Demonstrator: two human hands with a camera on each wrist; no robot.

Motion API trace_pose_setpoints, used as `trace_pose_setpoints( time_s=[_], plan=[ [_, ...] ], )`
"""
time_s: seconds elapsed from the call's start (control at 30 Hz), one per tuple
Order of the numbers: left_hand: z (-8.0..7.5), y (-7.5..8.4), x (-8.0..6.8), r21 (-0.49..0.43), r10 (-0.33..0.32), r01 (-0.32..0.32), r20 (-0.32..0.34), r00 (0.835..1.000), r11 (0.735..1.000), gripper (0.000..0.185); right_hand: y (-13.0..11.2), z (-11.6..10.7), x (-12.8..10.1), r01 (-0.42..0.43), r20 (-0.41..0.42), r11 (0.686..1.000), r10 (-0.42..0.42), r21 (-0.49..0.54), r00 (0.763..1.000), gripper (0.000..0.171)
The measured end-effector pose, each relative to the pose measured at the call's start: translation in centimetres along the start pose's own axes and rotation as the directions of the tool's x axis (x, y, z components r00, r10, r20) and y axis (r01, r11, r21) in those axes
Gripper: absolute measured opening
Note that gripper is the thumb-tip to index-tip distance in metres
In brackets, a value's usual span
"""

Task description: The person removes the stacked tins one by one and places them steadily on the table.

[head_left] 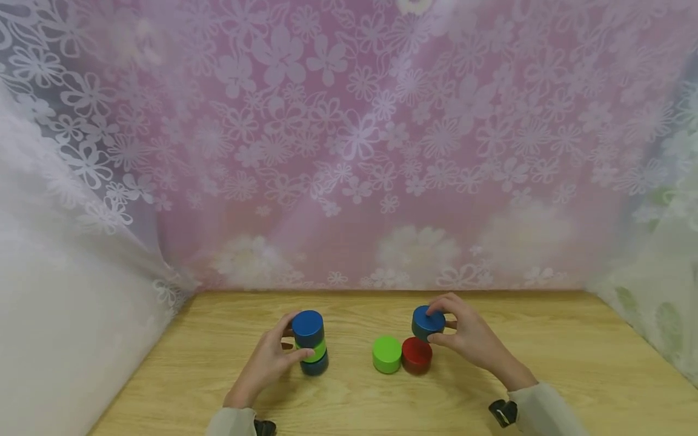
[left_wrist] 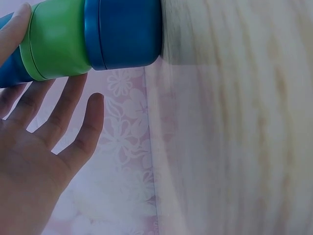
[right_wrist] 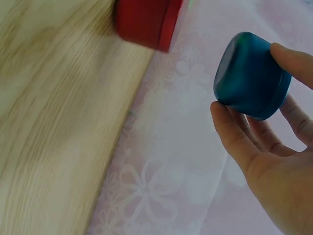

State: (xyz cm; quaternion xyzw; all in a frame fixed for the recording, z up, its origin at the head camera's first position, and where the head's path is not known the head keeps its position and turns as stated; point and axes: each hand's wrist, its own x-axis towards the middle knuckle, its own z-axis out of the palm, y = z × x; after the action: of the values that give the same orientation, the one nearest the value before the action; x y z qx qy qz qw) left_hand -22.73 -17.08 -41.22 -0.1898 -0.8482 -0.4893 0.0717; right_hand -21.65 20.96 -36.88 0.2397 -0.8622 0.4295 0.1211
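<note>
On the left stands a stack of three round lidded tins: a blue tin (head_left: pixel 308 326) on top, a green tin (left_wrist: pixel 58 39) in the middle and a blue tin (left_wrist: pixel 128 34) on the table. My left hand (head_left: pixel 269 357) holds the stack from its left side, thumb across the green tin and fingers behind. My right hand (head_left: pixel 471 333) pinches another blue tin (right_wrist: pixel 252 76) between thumb and fingers, raised off the table and slightly tilted. Just below it in the head view is a red tin (head_left: pixel 417 356), with a light green tin (head_left: pixel 387 354) close on its left.
The wooden table (head_left: pixel 360 406) reaches back to a pink flowered curtain (head_left: pixel 382 181). Pale sheets (head_left: pixel 60 303) hang at both sides. Each wrist wears a dark strap (head_left: pixel 503 413) near a light sleeve (head_left: pixel 545 412).
</note>
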Motion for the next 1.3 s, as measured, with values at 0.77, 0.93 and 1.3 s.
trace_pose_setpoints(
  time_s=[0.77, 0.93, 1.3],
  plan=[
    [-0.1, 0.2, 0.0, -0.001, -0.009, 0.009, 0.008, 1.0, 1.0, 0.07, 2.4, -1.2, -1.6, -0.007, 0.124, 0.995, 0.019, -0.101, 0.992, 0.035],
    [-0.2, 0.2, 0.0, 0.009, -0.003, 0.003, 0.009, 1.0, 1.0, 0.07, 2.7, -1.3, -1.8, -0.009, 0.134, 0.995, 0.022, -0.099, 0.991, 0.038],
    [-0.2, 0.0, -0.1, -0.007, 0.009, -0.009, 0.017, 1.0, 1.0, 0.068, 3.7, -0.8, -2.1, -0.022, 0.221, 0.988, 0.056, -0.152, 0.974, 0.039]
  ],
)
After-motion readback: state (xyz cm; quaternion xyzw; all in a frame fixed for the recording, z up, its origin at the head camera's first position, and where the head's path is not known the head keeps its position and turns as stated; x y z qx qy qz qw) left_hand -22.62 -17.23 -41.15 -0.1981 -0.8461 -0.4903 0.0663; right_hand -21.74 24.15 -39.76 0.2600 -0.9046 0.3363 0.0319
